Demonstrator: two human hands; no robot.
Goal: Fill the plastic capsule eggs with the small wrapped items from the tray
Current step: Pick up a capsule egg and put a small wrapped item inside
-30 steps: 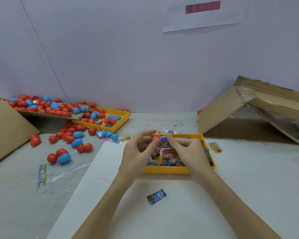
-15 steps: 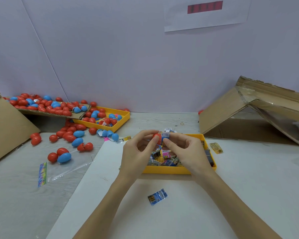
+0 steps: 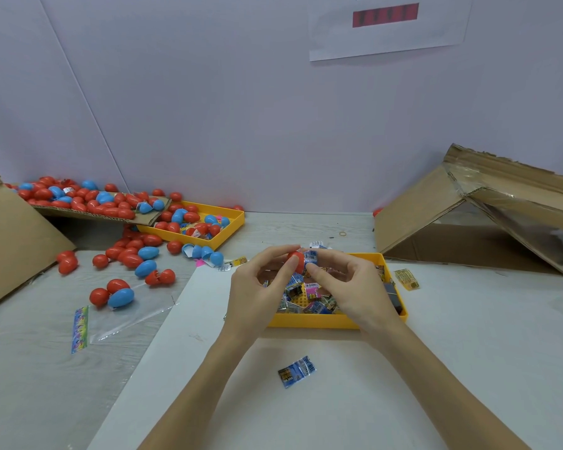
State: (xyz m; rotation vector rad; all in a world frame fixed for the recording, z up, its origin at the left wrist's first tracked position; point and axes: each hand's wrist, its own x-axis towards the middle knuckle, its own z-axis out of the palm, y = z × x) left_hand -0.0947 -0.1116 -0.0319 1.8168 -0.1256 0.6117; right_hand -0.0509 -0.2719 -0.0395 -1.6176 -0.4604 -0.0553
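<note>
On the left, many red and blue eggs (image 3: 124, 251) lie heaped on cardboard, in a yellow tray (image 3: 233, 227) and loose on the table, whether filled cannot be told. Over the near tray (image 3: 319, 320), the left hand (image 3: 257, 287) pinches a red egg half (image 3: 295, 259) while the right hand (image 3: 355, 284) pinches a blue wrapped item (image 3: 312, 256) against it. Judging by the many packets (image 3: 306, 297) left in that tray, much filling remains.

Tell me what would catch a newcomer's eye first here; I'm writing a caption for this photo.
Two hands meet at the centre: the left hand holds a red egg half while the right hand pushes a blue packet into it, above a yellow tray of packets. At the left, a heap of red and blue eggs spills off a cardboard flap onto the table. One stray packet lies near the forearms.
</note>
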